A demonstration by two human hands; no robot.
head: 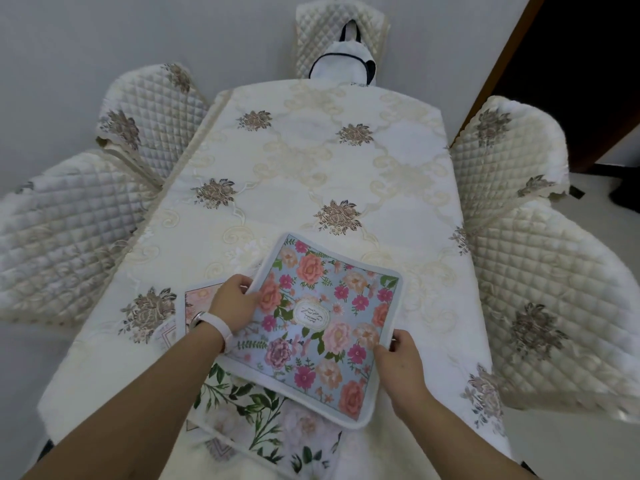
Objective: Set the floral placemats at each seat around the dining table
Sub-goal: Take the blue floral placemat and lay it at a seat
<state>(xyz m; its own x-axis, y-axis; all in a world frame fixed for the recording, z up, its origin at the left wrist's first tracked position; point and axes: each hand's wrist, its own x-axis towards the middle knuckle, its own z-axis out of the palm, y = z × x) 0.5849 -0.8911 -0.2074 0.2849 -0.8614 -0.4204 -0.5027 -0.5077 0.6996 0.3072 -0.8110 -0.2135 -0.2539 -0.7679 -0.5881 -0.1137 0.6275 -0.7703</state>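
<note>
Over the cream tablecloth (pixel 311 161), the left hand (pixel 235 303) and the right hand (pixel 398 358) pinch opposite edges of the blue floral placemat (pixel 322 327) between them. It seems light and a little floppy, so holding both edges suits it.

home dining room: clothed table (pixel 311 174) ringed by quilted chairs (pixel 540 271).

Worktop (pixel 311 168): top placemat (pixel 325 327) at near middle, overlapping second placemat (pixel 249 410) toward the near edge and third placemat (pixel 199 303) to its left. Left side: near-left chair (pixel 59 237), far-left chair (pixel 152 133) behind it. Right side: near-right chair (pixel 554 306), far-right chair (pixel 502 157) behind it. Far end: end chair (pixel 339 26), bag (pixel 343 60) before its back, just behind the worktop's far edge.
</note>
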